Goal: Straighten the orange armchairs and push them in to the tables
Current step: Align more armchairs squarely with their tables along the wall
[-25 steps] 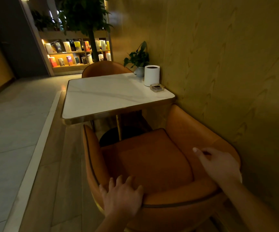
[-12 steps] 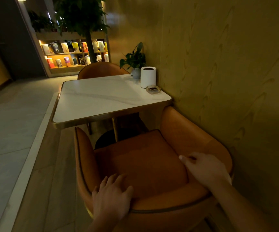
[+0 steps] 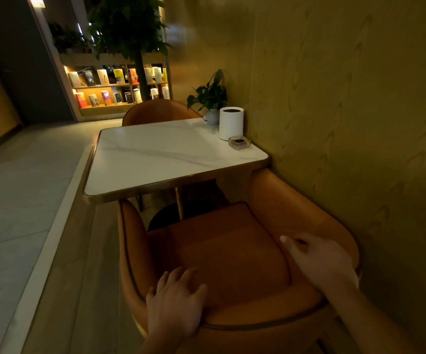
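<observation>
An orange armchair (image 3: 222,249) stands in front of me, facing a white marble table (image 3: 160,154) with a gold rim. Its left armrest tip sits under the table's near edge, its right armrest against the wall. My left hand (image 3: 174,305) grips the left part of the curved backrest top, fingers over the inside. On the right part of the backrest lies my right hand (image 3: 319,261), fingers wrapped over its rim. A second orange armchair (image 3: 159,112) shows its back at the table's far side.
A wood-grain wall (image 3: 347,123) runs along the right, touching the chair. On the table's far right corner stand a white cylinder (image 3: 231,123), a small glass ashtray (image 3: 239,142) and a potted plant (image 3: 210,98). Tiled floor (image 3: 15,200) lies left; a lit bookshelf (image 3: 114,88) stands behind.
The chair and my hands have moved forward toward the table; the left armrest tip now reaches under the table's edge. Both hands keep their hold on the backrest.
</observation>
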Demonstrator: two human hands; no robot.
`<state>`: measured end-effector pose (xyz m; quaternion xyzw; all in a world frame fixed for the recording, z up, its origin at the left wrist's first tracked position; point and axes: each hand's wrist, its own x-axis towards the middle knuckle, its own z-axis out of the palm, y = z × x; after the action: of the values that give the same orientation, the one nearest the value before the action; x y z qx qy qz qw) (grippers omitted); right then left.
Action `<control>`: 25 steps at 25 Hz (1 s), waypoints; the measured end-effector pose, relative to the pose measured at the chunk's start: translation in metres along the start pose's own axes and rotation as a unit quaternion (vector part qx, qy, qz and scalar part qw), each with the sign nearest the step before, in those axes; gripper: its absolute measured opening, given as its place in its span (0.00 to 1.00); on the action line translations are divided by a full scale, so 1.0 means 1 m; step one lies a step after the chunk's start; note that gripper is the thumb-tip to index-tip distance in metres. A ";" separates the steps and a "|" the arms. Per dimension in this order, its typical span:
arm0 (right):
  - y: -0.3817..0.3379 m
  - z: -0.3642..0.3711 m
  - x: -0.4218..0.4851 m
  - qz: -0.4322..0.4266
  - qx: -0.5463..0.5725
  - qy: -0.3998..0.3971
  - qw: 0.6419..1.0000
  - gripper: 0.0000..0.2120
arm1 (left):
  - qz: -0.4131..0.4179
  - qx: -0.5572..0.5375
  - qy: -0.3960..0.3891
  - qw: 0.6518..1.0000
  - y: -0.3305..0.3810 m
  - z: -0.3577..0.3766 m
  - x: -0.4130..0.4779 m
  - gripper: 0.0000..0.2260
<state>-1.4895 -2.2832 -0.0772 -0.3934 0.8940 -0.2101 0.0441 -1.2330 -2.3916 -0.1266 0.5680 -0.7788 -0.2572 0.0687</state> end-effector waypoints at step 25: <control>-0.019 0.015 0.034 -0.003 -0.023 -0.009 1.000 0.27 | 0.042 -0.026 0.034 0.998 -0.008 -0.005 0.040 0.24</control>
<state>-1.4961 -2.3243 -0.0802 -0.3994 0.8968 -0.1856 0.0425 -1.2383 -2.4317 -0.1332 0.5410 -0.7924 -0.2547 0.1208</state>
